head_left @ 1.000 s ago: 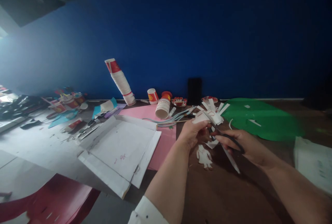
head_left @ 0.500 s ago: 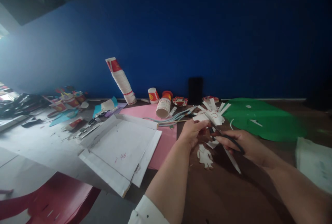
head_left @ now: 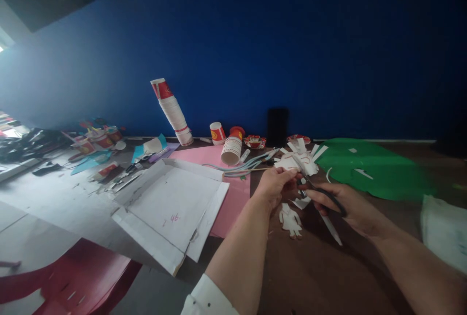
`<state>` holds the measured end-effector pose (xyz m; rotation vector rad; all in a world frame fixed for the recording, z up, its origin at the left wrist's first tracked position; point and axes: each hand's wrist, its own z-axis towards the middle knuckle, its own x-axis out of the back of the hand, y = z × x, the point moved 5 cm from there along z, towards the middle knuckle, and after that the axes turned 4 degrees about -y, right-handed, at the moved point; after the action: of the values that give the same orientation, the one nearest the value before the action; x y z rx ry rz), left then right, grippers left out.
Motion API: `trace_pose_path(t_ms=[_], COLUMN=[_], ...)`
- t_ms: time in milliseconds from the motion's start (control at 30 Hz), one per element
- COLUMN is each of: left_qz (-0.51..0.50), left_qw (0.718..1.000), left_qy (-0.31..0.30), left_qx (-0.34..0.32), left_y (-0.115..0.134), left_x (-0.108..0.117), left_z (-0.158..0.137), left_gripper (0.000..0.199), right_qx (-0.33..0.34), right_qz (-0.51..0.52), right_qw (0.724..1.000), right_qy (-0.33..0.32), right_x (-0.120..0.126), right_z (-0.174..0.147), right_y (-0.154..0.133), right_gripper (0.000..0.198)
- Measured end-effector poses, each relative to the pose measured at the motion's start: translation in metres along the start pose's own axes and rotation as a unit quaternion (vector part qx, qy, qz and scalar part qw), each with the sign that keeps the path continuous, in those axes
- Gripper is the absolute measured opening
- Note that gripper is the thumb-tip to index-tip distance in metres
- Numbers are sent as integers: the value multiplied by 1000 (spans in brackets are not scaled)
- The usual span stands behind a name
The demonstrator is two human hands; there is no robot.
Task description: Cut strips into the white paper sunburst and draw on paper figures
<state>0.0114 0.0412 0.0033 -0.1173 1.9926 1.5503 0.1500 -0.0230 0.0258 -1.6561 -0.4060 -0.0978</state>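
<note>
My right hand (head_left: 330, 201) grips a pair of scissors (head_left: 321, 191) with dark handles, their blades pointing up and left. Close to the blades, my left hand (head_left: 275, 186) pinches a small piece of white paper, mostly hidden by the fingers. White paper strips and scraps (head_left: 314, 157) lie heaped just behind both hands. On the brown table below my left hand lies a white paper cutout of a figure in a dress (head_left: 291, 220). A slim white pointed thing (head_left: 332, 230) shows beneath my right hand; its kind is unclear.
A white cardboard tray (head_left: 164, 203) lies left on pink paper (head_left: 233, 208). Behind stand a tall leaning stack of paper cups (head_left: 173, 113), more cups (head_left: 231, 149) and a dark upright phone-like slab (head_left: 278, 127). Green sheet (head_left: 375, 169) lies right. A red chair (head_left: 80, 276) is front left.
The red-marked paper by my left fingers shows less now, and the scissor blades stand out more clearly beside them. Both hands stay close together; the whole view has shifted slightly.
</note>
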Motion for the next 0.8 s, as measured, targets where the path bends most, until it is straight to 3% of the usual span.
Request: trace_pose_path(t_ms=[200, 800], left_qz=[-6, 11], left_qw=[1000, 1000], left_qy=[-4, -1], left_qx=[-4, 18], left_y=[1, -3], left_x=[-1, -2], left_z=[1, -2], left_gripper=[44, 46], right_qx=[22, 24], right_qz=[15, -38], right_qw=[999, 999], right_qy=[-30, -16], right_x=[-3, 1], right_z=[0, 0], right_y=[3, 1], right_gripper=[51, 55])
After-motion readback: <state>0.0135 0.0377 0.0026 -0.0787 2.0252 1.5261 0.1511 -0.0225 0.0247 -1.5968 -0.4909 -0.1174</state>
